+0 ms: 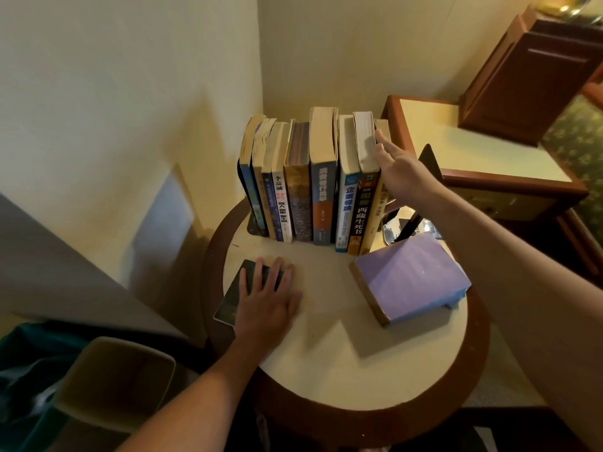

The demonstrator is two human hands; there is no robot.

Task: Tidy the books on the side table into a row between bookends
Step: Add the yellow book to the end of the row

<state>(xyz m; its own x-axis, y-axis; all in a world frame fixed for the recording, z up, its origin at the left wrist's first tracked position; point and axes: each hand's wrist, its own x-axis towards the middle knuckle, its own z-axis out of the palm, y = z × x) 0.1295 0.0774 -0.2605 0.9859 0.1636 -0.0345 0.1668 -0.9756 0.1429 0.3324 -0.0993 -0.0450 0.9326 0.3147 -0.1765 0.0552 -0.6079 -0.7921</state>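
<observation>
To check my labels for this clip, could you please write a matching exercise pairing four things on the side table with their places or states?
Things: 1 purple book; 2 left hand; 3 right hand; 4 black bookend.
States: A rests flat on the dark thin book; B lies cover up on the right of the table; C stands upright beyond the right wrist; D touches the right end of the upright row.
Pairs: 1-B, 2-A, 3-D, 4-C.
</observation>
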